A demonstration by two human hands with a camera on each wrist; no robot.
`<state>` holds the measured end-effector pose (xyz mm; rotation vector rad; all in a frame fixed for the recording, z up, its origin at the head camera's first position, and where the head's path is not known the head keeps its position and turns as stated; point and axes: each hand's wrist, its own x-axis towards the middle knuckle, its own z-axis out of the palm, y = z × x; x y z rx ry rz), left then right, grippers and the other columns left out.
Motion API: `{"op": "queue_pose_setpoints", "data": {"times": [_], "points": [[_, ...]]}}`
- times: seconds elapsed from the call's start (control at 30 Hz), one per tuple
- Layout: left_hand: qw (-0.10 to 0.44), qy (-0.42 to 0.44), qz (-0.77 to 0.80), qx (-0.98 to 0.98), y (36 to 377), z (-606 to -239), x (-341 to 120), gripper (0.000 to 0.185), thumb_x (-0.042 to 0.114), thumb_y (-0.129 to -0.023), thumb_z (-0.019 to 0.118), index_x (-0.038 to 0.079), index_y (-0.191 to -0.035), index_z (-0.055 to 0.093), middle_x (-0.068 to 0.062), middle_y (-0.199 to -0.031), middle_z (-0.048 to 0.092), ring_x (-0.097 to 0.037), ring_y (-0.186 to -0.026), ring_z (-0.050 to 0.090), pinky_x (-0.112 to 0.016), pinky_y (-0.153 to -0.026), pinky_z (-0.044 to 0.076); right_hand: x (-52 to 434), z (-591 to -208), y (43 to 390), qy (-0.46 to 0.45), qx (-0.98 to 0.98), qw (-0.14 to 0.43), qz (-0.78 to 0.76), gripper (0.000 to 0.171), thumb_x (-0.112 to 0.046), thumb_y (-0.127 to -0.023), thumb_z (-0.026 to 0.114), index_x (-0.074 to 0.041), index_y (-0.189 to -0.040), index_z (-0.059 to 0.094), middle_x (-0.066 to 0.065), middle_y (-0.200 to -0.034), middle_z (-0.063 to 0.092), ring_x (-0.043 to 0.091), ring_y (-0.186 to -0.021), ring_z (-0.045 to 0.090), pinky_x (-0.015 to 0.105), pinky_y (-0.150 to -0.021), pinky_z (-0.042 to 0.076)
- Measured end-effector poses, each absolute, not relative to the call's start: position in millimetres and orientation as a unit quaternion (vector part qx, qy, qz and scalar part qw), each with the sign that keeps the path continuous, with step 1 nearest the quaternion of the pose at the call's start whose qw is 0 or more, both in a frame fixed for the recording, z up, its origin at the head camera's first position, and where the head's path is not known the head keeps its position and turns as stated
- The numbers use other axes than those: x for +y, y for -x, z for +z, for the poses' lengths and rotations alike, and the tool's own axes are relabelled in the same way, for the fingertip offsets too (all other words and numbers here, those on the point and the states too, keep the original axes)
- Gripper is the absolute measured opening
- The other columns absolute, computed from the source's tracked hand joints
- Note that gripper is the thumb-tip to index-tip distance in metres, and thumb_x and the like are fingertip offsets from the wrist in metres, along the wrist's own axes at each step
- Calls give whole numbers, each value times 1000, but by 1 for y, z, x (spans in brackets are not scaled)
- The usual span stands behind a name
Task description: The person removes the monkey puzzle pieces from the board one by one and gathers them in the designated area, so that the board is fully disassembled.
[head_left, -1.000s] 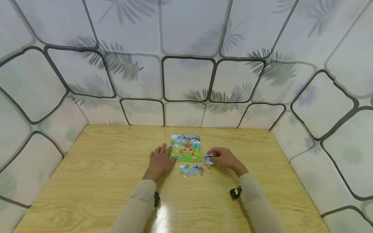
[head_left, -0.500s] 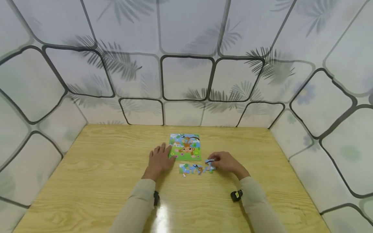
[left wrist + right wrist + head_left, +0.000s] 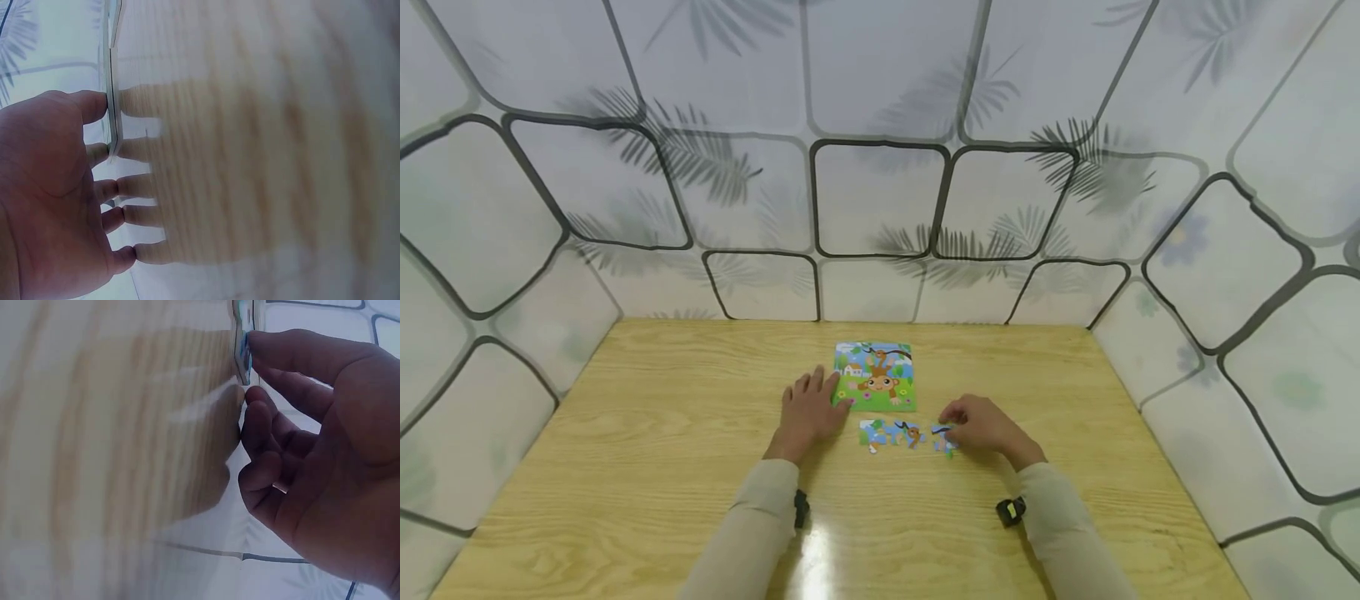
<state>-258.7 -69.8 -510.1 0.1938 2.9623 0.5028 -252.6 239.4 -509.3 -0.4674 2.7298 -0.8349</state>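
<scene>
Both wrist views are blurred and steeply angled: the wooden table (image 3: 625,467) fills them as a pale streaked surface, and the puzzle parts appear only edge-on, so no printed detail can be read there. In the head view the pieces are small and their individual outlines cannot be separated.

The right hand (image 3: 981,427) rests on the table with fingers curled, pinching a loose puzzle piece (image 3: 943,438) between thumb and fingertips. The right wrist view shows the thumb against the piece's thin edge (image 3: 242,353); the other fingers fold towards the palm. The piece is blue with a little green, lying just right of a short joined row of pieces (image 3: 891,434), close to it; whether they touch cannot be determined.

The left hand (image 3: 808,412) lies flat, fingers spread and straight, its fingertips against the left edge of the puzzle board (image 3: 875,376). The board shows a cartoon monkey on green grass under blue sky with a small house. It lies flat at mid-table, just behind the joined row.

A dark wrist-mounted device (image 3: 1011,510) sits on the right sleeve.
</scene>
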Motion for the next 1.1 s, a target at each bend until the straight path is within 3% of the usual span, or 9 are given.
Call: {"op": "queue_pose_setpoints", "data": {"times": [0.13,0.43,0.73,1.1], "points": [[65,-64,168,982,258,-510,-70,65,51,-99,42,16,-153,30,-15,-161,20,-41,-146,22,-62,-117,19,233,-505,253,165,942,114,-268,15,-12,-86,65,-18,-99,70,-1,-96,60,13,-88,56,35,-79,50],[60,-64,169,982,258,-511,-71,66,51,-99,42,15,-153,29,-16,-161,21,-41,-145,23,-61,-116,20,202,-495,278,223,933,93,-266,19,-13,-95,55,-14,-107,69,0,-95,61,13,-84,57,31,-72,50],[62,-60,170,982,259,-511,-72,68,52,-99,42,14,-153,29,-15,-161,21,-40,-146,22,-60,-118,18,166,-496,313,226,934,103,-256,25,-13,-91,59,-15,-114,70,1,-105,63,15,-93,59,35,-79,52],[71,-55,166,982,260,-511,-72,67,53,-99,42,14,-153,30,-14,-161,20,-39,-146,22,-60,-117,18,133,-495,336,241,934,126,-230,35,-20,-94,62,-10,-128,61,5,-108,69,17,-96,65,37,-89,54]]}}
